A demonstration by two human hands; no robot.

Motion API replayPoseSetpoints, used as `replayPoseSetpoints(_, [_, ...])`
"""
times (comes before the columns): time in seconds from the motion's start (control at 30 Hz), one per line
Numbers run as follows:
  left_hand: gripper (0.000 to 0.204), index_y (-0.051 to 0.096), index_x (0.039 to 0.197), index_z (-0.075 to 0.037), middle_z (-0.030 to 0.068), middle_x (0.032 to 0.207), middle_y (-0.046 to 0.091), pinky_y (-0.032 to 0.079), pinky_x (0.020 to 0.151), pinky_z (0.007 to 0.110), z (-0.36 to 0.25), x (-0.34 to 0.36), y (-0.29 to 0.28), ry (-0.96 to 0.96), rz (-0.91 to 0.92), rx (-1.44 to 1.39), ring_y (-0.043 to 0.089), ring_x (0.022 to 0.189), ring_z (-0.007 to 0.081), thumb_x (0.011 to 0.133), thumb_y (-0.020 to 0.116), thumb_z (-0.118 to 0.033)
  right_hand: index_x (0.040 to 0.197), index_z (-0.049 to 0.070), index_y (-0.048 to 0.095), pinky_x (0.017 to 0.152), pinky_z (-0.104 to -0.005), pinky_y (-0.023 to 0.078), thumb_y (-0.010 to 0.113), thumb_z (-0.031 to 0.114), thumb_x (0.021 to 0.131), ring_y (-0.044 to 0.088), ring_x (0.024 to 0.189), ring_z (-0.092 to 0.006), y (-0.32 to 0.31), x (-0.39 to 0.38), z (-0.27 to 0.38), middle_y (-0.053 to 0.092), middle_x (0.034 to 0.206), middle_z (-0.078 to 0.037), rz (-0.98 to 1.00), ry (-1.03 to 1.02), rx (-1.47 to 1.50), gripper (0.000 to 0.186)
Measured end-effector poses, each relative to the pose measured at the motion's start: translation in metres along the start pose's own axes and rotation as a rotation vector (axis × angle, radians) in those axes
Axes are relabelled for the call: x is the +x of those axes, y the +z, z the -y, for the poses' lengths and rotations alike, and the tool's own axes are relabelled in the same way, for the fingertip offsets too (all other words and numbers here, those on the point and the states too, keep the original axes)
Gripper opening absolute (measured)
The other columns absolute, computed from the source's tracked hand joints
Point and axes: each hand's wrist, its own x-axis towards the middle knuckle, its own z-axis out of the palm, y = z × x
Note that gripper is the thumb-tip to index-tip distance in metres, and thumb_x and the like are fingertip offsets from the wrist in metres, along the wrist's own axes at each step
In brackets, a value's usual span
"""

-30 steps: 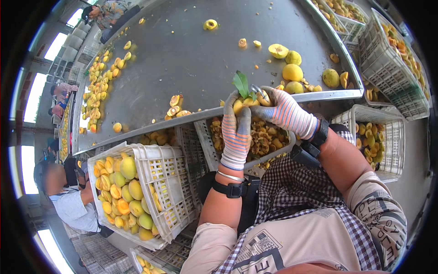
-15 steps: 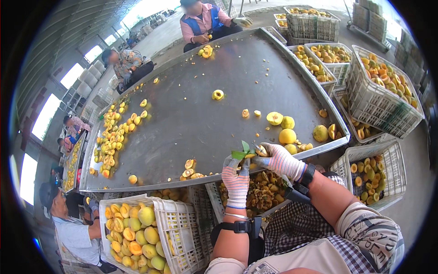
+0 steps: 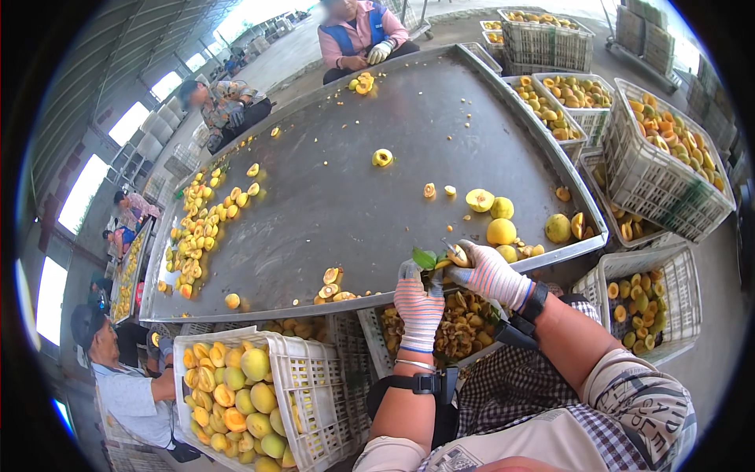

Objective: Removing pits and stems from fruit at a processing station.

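Observation:
My gloved left hand [image 3: 418, 303] is closed around a yellow fruit with a green leaf [image 3: 425, 259] at the tray's near edge. My gloved right hand [image 3: 491, 274] touches it, gripping a pale cut fruit piece [image 3: 458, 256] and what looks like a small metal tool, only partly visible. On the metal tray [image 3: 330, 181], whole yellow fruits [image 3: 500, 231] and cut pieces lie just beyond my hands, with several halves [image 3: 193, 232] heaped at the left. A crate of brown-yellow scraps [image 3: 472, 321] sits below my hands, under the tray's edge.
A tilted crate of fruit [image 3: 244, 393] stands at lower left, beside a co-worker [image 3: 130, 401]. Two co-workers [image 3: 354, 35] [image 3: 224, 110] sit along the tray's far side. More fruit crates [image 3: 661, 165] are stacked at right; another crate [image 3: 684, 303] stands by my right arm.
The view has lifted since a second ago, showing more of the room. My hands stay together at the fruit and leaf. The far pink-sleeved co-worker's hands have come closer together since half a second ago.

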Motion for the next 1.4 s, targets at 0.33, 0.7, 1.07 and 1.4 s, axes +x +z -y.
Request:
replayPoseSetpoints(0.33, [0.038,0.050,0.108,0.001,0.0204,0.092,0.058,0.047,0.071,0.047,-0.008,-0.007,0.004,-0.011,0.030,0.153,0.057,0.080,0.0417,0.085,0.063,-0.027,0.100,0.002,0.058,0.072,-0.0386,0.051,0.066,0.026,0.077,0.064,0.083,-0.0348,-0.001,-0.004,0.005,0.065,0.084,-0.019,-0.039,0.014,-0.052,0.033])
replayPoseSetpoints(0.7, [0.020,0.058,0.096,-0.001,0.0160,0.087,0.061,0.049,0.070,0.040,-0.030,0.002,-0.005,-0.090,-0.025,-0.022,0.060,0.076,0.0354,0.081,0.068,-0.011,0.108,-0.002,0.056,0.075,-0.0388,0.051,0.065,0.026,0.078,0.064,0.087,-0.0352,0.002,-0.004,0.010,0.066,0.090,-0.022,-0.059,0.064,-0.145,0.042])
replayPoseSetpoints(1.07, [0.017,0.058,0.089,-0.004,0.0111,0.085,0.064,0.049,0.073,0.033,-0.032,0.004,-0.002,-0.131,-0.143,-0.260,0.062,0.075,0.0252,0.076,0.070,0.000,0.106,-0.001,0.057,0.074,-0.0404,0.051,0.066,0.027,0.080,0.063,0.085,-0.0371,0.002,-0.006,0.012,0.065,0.086,-0.022,-0.062,0.057,-0.156,0.040])
replayPoseSetpoints(1.4, [0.023,0.059,0.084,-0.009,0.0094,0.084,0.062,0.046,0.075,0.041,-0.036,0.008,-0.006,0.106,-0.121,-0.007,0.059,0.080,0.0312,0.065,0.068,0.001,0.104,0.000,0.058,0.074,-0.0316,0.050,0.064,0.018,0.083,0.064,0.081,-0.0209,0.001,-0.004,0.019,0.066,0.087,-0.012,-0.062,0.137,-0.190,0.029])
